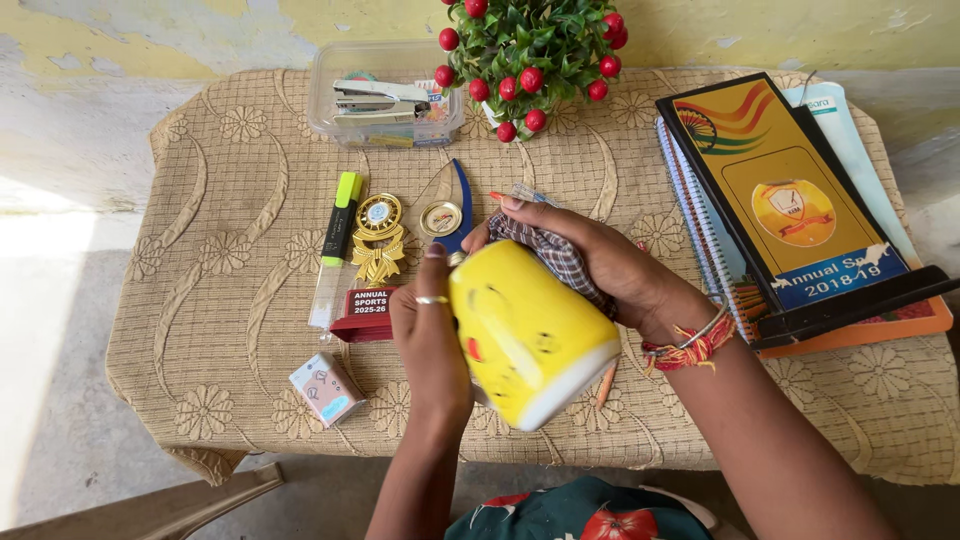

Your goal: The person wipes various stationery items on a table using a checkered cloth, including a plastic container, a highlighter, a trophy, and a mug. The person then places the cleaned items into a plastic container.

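Note:
My left hand (428,345) grips a yellow mug (525,335) with a white rim, tilted with its bottom pointing away from me. My right hand (590,262) presses a checked cloth (555,255) against the mug's upper side. Both hands hover over the table's front middle, just above a small gold trophy (377,250) on a red base and a blue-edged award plaque (446,212).
The table wears a beige flowered cloth (230,270). On it lie a green highlighter (341,215), a small pink-and-blue box (326,388), a clear tub with a stapler (380,95), a plant with red berries (535,55), and stacked notebooks under a black stand (790,210).

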